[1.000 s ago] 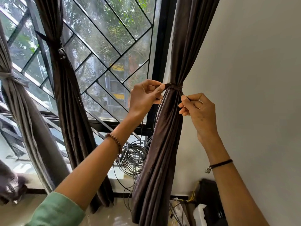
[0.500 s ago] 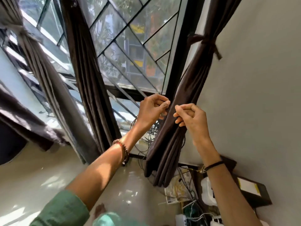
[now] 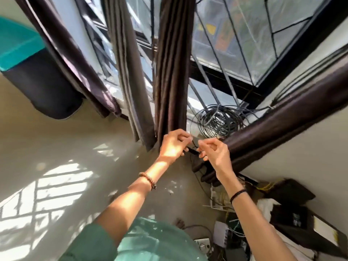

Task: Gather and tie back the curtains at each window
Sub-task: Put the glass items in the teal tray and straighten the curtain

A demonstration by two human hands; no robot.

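Note:
Several dark curtains hang gathered at the barred window. The right brown curtain [image 3: 282, 125] slants from the upper right down to my hands. A second brown curtain [image 3: 171, 72] and a grey one [image 3: 128, 63] hang straight in the middle. My left hand [image 3: 173, 146] and my right hand [image 3: 214, 153] are close together low down, by the right curtain's lower end. Each pinches one end of a short dark strip [image 3: 193, 150] stretched between them. The knotted ties higher up are out of view.
A coil of grey cable [image 3: 216, 119] lies on the sill behind my hands. A dark seat with a teal top [image 3: 37, 76] stands at the left. Boxes and loose wires [image 3: 282, 213] crowd the floor at the lower right. Sunlit tiles [image 3: 56, 185] spread to the left.
The view has tipped down toward the floor. Both hands have dropped from the tie on the right curtain to its lower end and now hold a short dark strip between them.

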